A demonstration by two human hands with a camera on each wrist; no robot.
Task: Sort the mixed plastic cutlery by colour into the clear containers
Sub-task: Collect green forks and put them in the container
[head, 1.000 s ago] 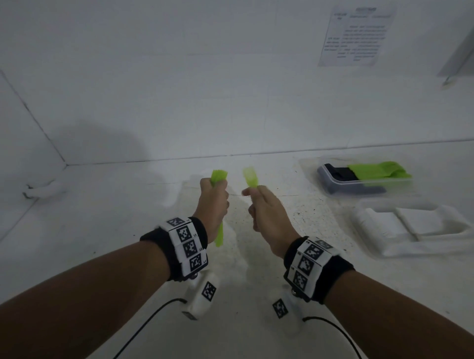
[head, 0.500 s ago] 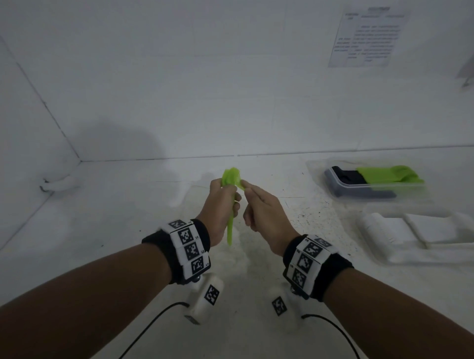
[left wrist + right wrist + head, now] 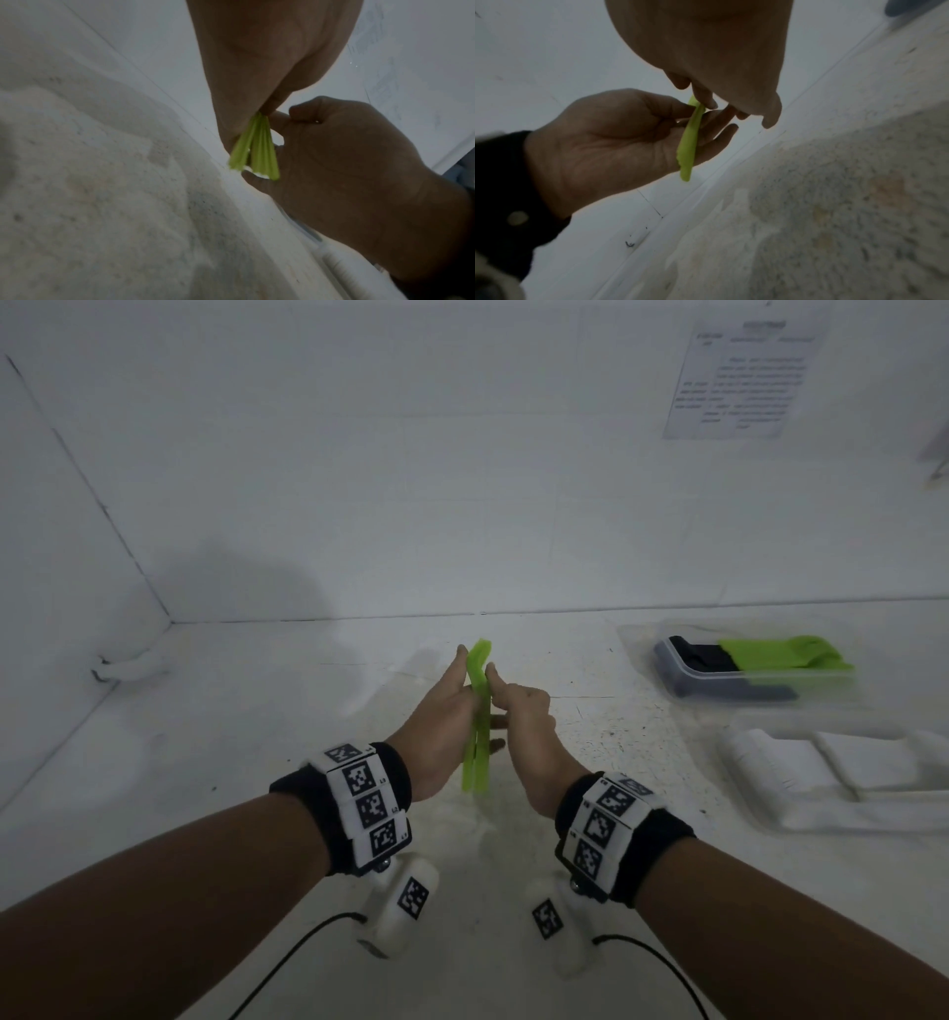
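Note:
Two lime-green plastic cutlery pieces (image 3: 477, 726) stand upright side by side in the middle of the head view, above the white tabletop. My left hand (image 3: 458, 698) holds them between thumb and fingers. My right hand (image 3: 506, 695) pinches the same pair from the other side, near the top. In the left wrist view the two green handles (image 3: 254, 150) fan out below the pinch. The right wrist view shows my left thumb pressing a green piece (image 3: 689, 142) against my left fingers (image 3: 721, 130). The heads of the pieces are partly hidden by my fingers.
At the right a clear container (image 3: 842, 683) holds green cutlery (image 3: 785, 654) and black cutlery (image 3: 698, 654). Nearer me another clear container (image 3: 770, 819) holds white pieces. A small white object (image 3: 128, 667) lies in the far left corner. A printed sheet (image 3: 739, 377) hangs on the wall.
One second ago each hand held its own green piece, apart. The hands have come together, and the two pieces now stand pressed side by side between both hands.

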